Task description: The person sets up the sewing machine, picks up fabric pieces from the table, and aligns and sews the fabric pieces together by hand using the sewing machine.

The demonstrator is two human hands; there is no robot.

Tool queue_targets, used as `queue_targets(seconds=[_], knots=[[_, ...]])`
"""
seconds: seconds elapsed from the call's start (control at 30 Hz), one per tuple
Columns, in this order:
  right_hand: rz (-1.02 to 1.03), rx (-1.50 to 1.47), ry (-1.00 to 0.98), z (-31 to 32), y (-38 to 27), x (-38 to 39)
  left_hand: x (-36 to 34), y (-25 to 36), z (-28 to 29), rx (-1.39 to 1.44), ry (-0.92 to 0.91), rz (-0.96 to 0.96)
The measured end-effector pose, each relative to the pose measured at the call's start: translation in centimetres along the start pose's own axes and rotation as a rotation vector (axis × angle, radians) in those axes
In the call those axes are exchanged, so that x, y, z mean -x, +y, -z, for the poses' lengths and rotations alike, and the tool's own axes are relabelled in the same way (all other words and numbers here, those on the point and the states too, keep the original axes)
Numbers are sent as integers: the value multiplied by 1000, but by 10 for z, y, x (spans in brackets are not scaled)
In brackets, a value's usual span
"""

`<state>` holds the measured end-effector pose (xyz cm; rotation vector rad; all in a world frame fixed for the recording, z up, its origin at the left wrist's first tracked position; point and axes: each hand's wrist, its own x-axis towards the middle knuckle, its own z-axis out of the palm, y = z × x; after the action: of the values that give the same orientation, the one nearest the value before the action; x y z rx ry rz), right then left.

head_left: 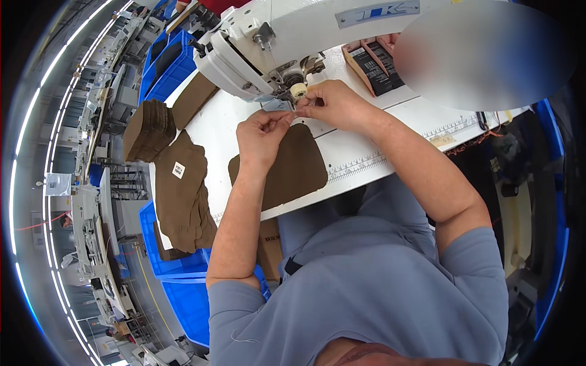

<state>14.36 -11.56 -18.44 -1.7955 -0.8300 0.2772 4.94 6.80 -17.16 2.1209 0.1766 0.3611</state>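
Note:
My left hand [262, 137] and my right hand [332, 107] meet beneath the needle area of a white sewing machine [238, 61], their fingertips pinched close together. What they grip is too small to make out, perhaps a thread or edge. A brown rounded-cornered fabric piece [287, 165] lies flat on the white table [360, 146] below my fingers, partly behind my left forearm. To the left lie a thick stack of brown pieces [146, 128] and a looser pile [180, 201] with a white label [178, 169] on top.
Blue bins [189, 311] stand below the table's left end, others [165, 67] behind it. Dark packets [373, 67] sit behind my right hand. A ruler strip [366, 161] runs along the front. Someone in red [213, 5] is at the top; workstations line the left. A blurred patch covers the upper right.

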Motion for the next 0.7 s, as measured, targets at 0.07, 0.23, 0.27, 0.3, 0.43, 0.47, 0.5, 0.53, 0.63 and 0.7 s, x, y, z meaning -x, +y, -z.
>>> queue_targets(seconds=[0.07,0.23,0.27,0.3,0.43,0.47,0.5,0.53,0.63,0.7], knots=[[-9,40,-13,0,-3,1,-1,-3,0,29,9,19],[4,150,111,2,6,-3,-8,4,-6,-252,243,-159],[27,235,150,1,10,-3,-9,7,-9,-254,238,-153],[-7,265,132,1,6,-3,-10,8,-10,-311,299,-282],[-29,281,126,2,4,-4,-10,5,-17,-412,393,-474],[-37,277,126,1,6,-3,-10,4,-19,-423,410,-491],[-17,280,137,0,7,-3,-10,4,-20,-424,401,-491],[3,284,149,0,8,-3,-10,3,-20,-454,410,-498],[89,273,206,-4,11,-1,-11,0,-18,-485,422,-523],[63,280,194,-5,9,-1,-11,0,-18,-486,425,-537]])
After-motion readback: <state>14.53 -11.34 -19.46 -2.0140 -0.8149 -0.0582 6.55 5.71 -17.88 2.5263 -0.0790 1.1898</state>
